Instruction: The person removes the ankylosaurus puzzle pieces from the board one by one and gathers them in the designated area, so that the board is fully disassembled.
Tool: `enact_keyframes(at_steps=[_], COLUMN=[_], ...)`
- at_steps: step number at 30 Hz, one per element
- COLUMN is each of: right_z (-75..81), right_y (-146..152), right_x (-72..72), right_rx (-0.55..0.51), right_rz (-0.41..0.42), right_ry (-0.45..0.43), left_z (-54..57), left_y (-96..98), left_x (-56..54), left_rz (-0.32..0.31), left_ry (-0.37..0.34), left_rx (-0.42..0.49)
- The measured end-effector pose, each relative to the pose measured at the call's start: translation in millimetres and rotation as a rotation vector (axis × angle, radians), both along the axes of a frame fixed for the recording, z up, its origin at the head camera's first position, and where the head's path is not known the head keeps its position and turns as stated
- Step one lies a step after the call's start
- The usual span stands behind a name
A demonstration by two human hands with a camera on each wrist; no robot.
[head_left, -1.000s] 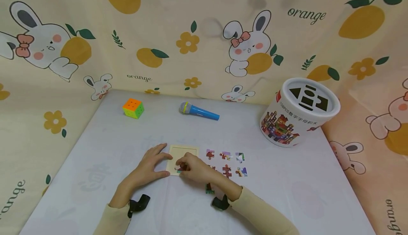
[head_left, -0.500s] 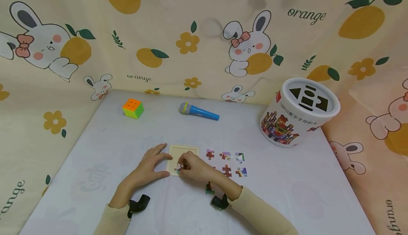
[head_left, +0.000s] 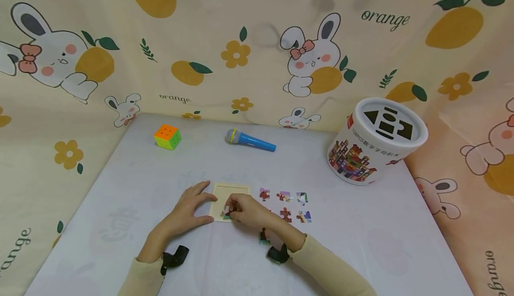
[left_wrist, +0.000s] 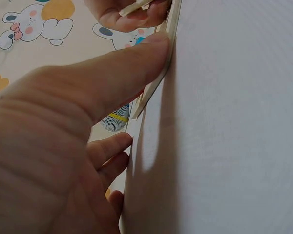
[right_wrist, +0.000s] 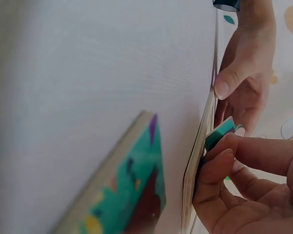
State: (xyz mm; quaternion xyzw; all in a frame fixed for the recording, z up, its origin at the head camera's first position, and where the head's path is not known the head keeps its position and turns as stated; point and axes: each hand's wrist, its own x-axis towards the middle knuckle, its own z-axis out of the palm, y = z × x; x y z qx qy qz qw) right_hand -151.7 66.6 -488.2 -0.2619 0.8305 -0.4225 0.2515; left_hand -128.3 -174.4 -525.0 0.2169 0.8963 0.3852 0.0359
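Observation:
A shallow wooden puzzle tray [head_left: 229, 190] lies on the table in the head view. My left hand [head_left: 188, 207] is at its left side, fingers spread. In the left wrist view, the thumb [left_wrist: 132, 63] touches the tray's edge. Over the tray's near part, my right hand [head_left: 250, 211] pinches a jigsaw piece [right_wrist: 219, 134] between thumb and fingers; the piece shows teal and purple and stands tilted in the right wrist view. The fingers partly cover it from above. Right of the tray lie several loose jigsaw pieces [head_left: 285, 214], some partly hidden by the right forearm.
Behind the tray lies a blue toy microphone [head_left: 257, 142], with a puzzle cube [head_left: 167, 136] to its left. A big white block bucket [head_left: 371, 148] stands at the back right. A patterned cloth backdrop [head_left: 249, 32] rises behind the table.
My right hand shifts and turns slightly over the tray, and the pinched jigsaw piece tilts with it. My left hand stays at the tray's left edge.

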Motion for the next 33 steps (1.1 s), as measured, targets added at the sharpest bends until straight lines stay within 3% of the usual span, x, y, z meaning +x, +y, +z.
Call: enact_keyframes(at_steps=[15, 33], right_z=[-3.6, 9.5], right_y=[4, 25], right_x=[-8.1, 0.5], right_rx=[-0.117, -0.2], right_rz=[-0.005, -0.013], right_ry=[-0.177, -0.141], left_z=[0.0, 0.9], left_y=[-0.2, 0.6], left_x=[-0.3, 0.4], left_rz=[-0.01, -0.005], left_ry=[0.005, 0.009], left_rx=[0.001, -0.005])
